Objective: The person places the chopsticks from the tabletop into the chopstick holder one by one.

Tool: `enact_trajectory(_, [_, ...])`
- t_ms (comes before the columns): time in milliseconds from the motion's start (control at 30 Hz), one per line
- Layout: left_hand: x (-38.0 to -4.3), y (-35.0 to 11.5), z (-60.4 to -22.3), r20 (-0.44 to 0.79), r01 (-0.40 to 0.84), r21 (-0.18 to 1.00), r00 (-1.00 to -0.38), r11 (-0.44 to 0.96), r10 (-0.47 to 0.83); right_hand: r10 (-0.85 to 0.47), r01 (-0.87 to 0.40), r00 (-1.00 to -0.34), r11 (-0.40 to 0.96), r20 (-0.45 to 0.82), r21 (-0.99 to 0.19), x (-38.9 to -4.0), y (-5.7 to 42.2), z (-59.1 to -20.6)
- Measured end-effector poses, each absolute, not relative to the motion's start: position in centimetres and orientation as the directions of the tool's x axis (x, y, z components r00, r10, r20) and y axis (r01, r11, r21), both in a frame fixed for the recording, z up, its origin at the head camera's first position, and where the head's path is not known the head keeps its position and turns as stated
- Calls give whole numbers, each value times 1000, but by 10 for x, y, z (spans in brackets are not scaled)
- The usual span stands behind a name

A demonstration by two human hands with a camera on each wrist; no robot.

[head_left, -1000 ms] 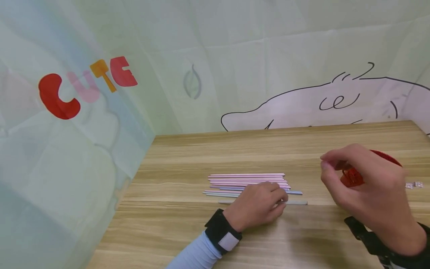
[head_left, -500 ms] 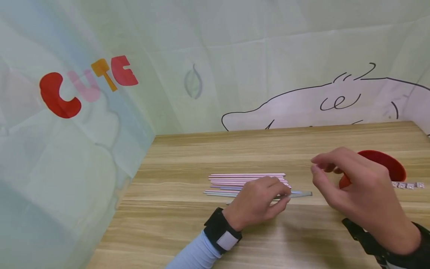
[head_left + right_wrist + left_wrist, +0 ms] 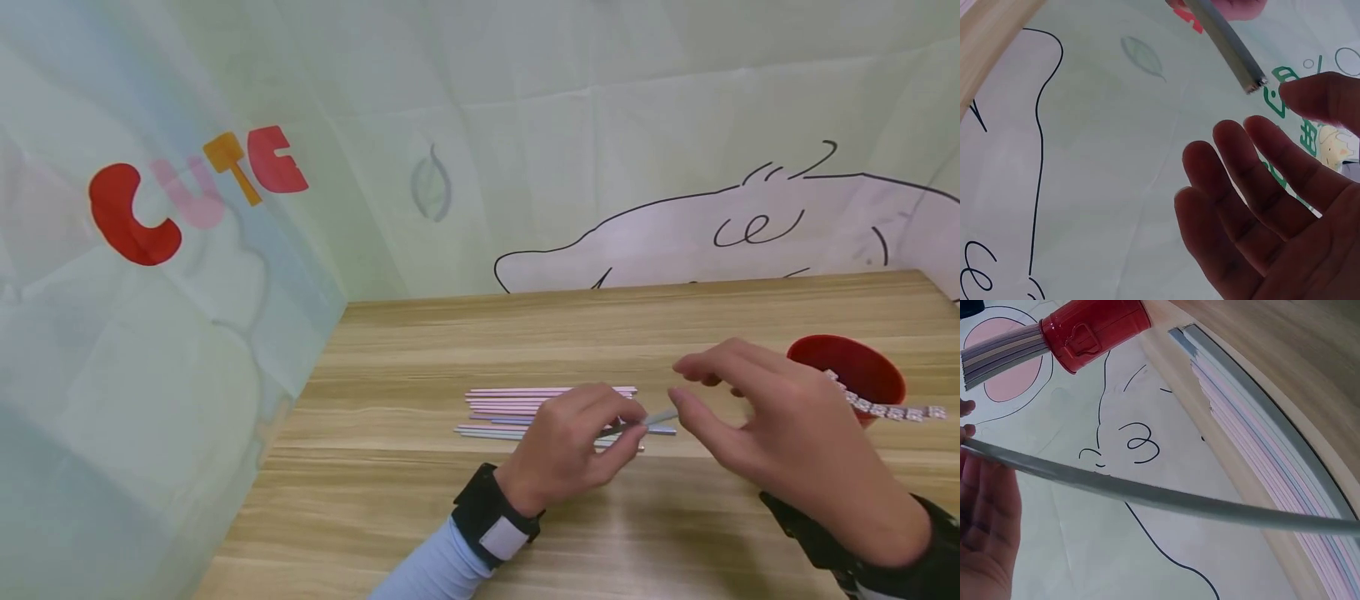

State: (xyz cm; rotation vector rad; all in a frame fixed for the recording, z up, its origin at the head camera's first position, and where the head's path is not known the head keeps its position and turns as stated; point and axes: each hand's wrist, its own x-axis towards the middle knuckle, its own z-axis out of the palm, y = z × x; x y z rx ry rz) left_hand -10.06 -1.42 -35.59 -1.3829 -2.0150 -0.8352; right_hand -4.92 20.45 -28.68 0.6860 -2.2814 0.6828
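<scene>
Your left hand pinches a grey paper straw between thumb and fingertips, lifted just above the wooden table. The straw's long axis runs left to right across your view, its free end pointing right and slightly up toward your right hand. That hand hovers with fingers spread and relaxed, gripping nothing, its fingertips just beside the straw's tip; in the right wrist view the cut end of the straw sits close above your fingers.

Under and behind your left hand lies a bundle of pink and blue straws, flat on the table, all lying left to right, parallel to the rear edge. A red cup stands near your right hand, with more straws sticking out of it toward the right.

On the backdrop sheet to the left you can read "CUTE" in red, pink and orange letters.
</scene>
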Motion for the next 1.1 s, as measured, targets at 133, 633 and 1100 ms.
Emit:
enact_trajectory(133, [-101,-14,-354,767,947,181,-304,264,565,-309,-637,-652,718,692,-280,-50,203,-289])
enact_trajectory(633, [-98,-16,-353,811,952,195,-292,236,507,-372,-724,-620,611,691,-320,-51,196,-292])
enact_trajectory(1100, [-98,-15,-354,824,959,133,-247,251,510,-309,-759,-598,516,740,-398,-48,195,-289])
